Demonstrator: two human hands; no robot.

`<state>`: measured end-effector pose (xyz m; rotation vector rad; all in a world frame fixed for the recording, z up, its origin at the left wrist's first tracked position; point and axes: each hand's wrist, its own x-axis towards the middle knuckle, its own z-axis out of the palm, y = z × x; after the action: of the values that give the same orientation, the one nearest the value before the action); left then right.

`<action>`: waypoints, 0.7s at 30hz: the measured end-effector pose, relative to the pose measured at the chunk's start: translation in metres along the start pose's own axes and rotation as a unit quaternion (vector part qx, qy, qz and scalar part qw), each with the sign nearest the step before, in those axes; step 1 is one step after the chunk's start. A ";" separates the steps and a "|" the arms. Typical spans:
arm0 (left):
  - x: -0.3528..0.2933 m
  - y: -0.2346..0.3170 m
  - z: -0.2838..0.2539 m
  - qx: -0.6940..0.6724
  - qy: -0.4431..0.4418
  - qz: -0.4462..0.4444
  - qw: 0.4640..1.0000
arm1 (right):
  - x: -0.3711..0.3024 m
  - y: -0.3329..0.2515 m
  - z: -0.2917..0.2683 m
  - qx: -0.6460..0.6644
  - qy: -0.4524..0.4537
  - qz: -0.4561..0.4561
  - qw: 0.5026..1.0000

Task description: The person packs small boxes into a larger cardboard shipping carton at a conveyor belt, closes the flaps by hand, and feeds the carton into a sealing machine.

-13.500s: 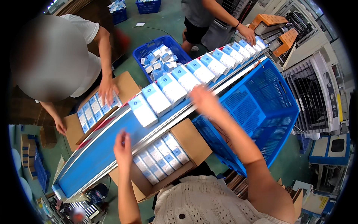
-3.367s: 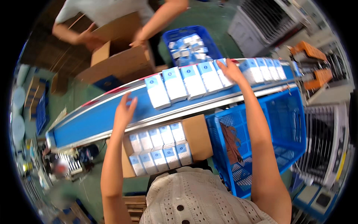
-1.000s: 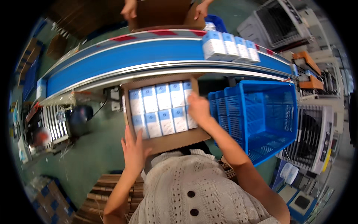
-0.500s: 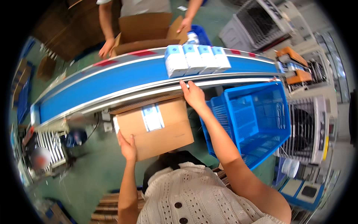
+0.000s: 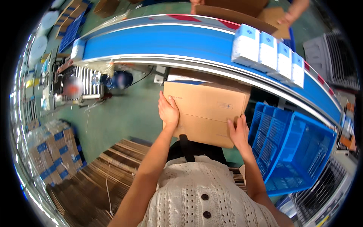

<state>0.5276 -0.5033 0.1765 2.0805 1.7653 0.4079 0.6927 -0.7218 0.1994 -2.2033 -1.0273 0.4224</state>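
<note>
**A brown carton presenting a closed face; four packs standing unboxed**

Head view. The brown carton is sitting just below the near edge of the blue conveyor belt. The left hand is laying straight fingers, thumb parted, along the carton's left edge; the right hand is spreading its fingers by the lower right corner (how hard either is pressing, one cannot tell). Judged by this face, closing is looking well advanced, although the contents are lying hidden. The packs, blue and white, are standing side by side toward the belt's right end, so some boxing is seemingly remaining. Nested blue baskets are showing perforated walls below the near edge, rightward. Beyond the far edge, a second carton is gaping, its contents indistinct.
</note>
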 end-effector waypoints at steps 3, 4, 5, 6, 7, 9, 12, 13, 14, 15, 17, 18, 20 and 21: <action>0.025 -0.044 -0.014 -0.060 -0.027 -0.011 0.998 | 0.006 -0.023 -0.021 0.170 -0.020 0.014 0.985; 0.037 -0.060 -0.020 -0.086 -0.039 -0.014 0.995 | 0.016 -0.016 -0.025 0.271 -0.044 0.095 0.957; 0.047 -0.086 -0.020 -0.089 -0.014 -0.016 0.996 | 0.031 0.000 -0.016 0.270 -0.009 0.104 0.957; 0.055 -0.097 -0.019 -0.048 0.010 -0.018 0.999 | 0.051 0.030 0.000 0.268 0.035 0.116 0.956; 0.062 -0.106 -0.018 -0.006 0.035 -0.020 0.999 | 0.058 0.066 0.020 0.335 0.008 0.174 0.926; 0.083 -0.130 -0.006 -0.043 0.018 -0.022 0.999 | 0.055 0.153 0.060 0.612 -0.124 0.222 0.749; 0.084 -0.206 0.017 -0.261 -0.170 -0.265 0.913 | 0.029 0.064 0.114 0.601 -0.127 0.485 0.622; 0.081 -0.223 0.025 -0.341 -0.186 -0.306 0.869 | 0.024 0.059 0.124 0.599 -0.153 0.476 0.626; 0.080 -0.219 0.027 -0.337 -0.207 -0.288 0.872 | 0.022 0.056 0.126 0.591 -0.160 0.466 0.639; 0.084 -0.217 0.018 -0.329 -0.221 -0.265 0.879 | 0.026 0.046 0.127 0.584 -0.166 0.454 0.653; 0.074 -0.281 0.011 -0.422 -0.201 -0.291 0.834 | 0.025 0.005 0.144 0.560 -0.223 0.434 0.669; 0.094 -0.294 -0.009 -0.422 -0.197 -0.306 0.830 | 0.027 -0.014 0.153 0.552 -0.234 0.421 0.681; 0.103 -0.306 -0.069 -0.417 -0.201 -0.360 0.810 | 0.036 -0.060 0.184 0.540 -0.258 0.405 0.691; 0.115 -0.323 -0.095 -0.414 -0.192 -0.376 0.807 | 0.042 -0.088 0.208 0.538 -0.278 0.393 0.692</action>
<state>0.2209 -0.3362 0.1077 0.7101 1.5732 0.3731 0.5602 -0.5587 0.1071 -1.2389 0.1302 1.6564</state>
